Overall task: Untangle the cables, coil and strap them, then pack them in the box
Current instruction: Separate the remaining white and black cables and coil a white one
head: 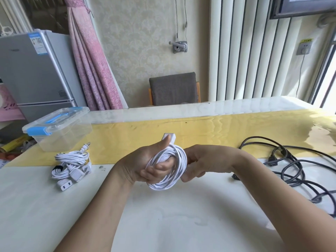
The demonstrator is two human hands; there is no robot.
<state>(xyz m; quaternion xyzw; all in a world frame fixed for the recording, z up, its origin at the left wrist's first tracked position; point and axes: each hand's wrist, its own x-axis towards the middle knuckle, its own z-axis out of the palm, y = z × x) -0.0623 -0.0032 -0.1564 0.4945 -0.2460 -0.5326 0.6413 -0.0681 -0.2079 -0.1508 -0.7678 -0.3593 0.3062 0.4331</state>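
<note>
Your left hand is gripping the smooth, round white coil, fingers partly hidden; your right hand, at its 3 o'clock, is pinching it.

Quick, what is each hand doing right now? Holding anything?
Left hand: holds the white cable coil, fingers curled through it.
Right hand: grips the same coil at its right side.

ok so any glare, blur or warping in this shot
Head view: the wide angle bows the table's far edge and tilts the radiator's lines toward the sides; daylight from the right glares off the yellow strip; the coil, left hand and right hand are sharp; soft shadows lie on the table below the arms.
</note>
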